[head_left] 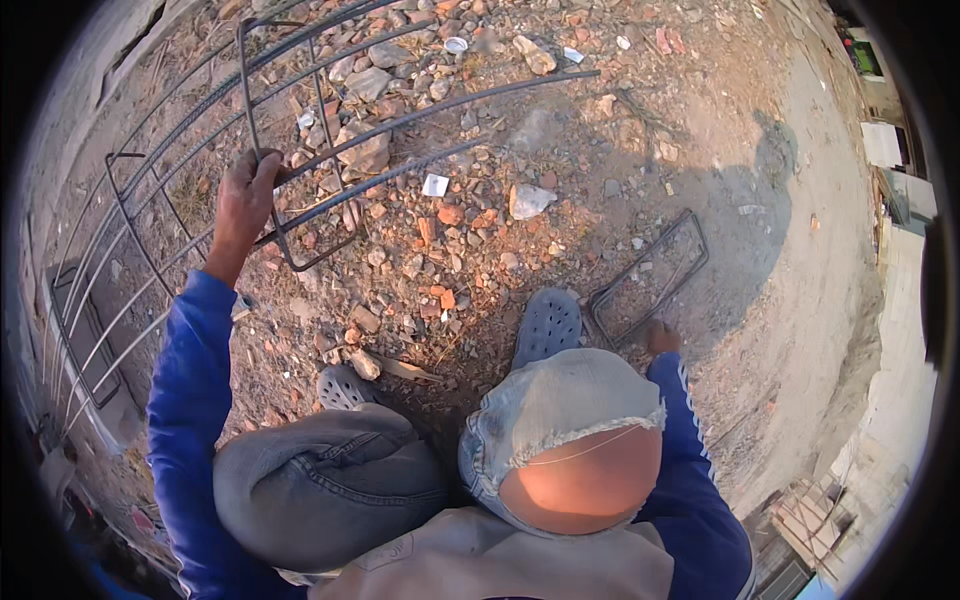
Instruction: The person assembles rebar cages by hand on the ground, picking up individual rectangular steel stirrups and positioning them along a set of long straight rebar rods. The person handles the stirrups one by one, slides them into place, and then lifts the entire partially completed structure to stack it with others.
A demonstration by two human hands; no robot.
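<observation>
A long cage of steel reinforcing bars point(430, 105) with rectangular stirrups runs from the far left toward the middle. My left hand point(246, 190) is closed around the upright side of a bent-steel stirrup point(248, 85) that encircles the bars near their free ends. Low at the right, beside my knee, my right hand point(661, 338) looks curled, its fingers partly hidden. It is right next to the edge of loose rectangular stirrups point(690, 225) lying on the ground; whether it grips them cannot be made out.
Stones and broken brick point(450, 215) cover the ground before my clogs point(549, 325). A clear plastic scrap point(530, 201) and a white paper scrap point(435, 185) lie among them. More stirrups point(135, 225) stand along the cage at left. A pale wall point(885, 340) borders the right side.
</observation>
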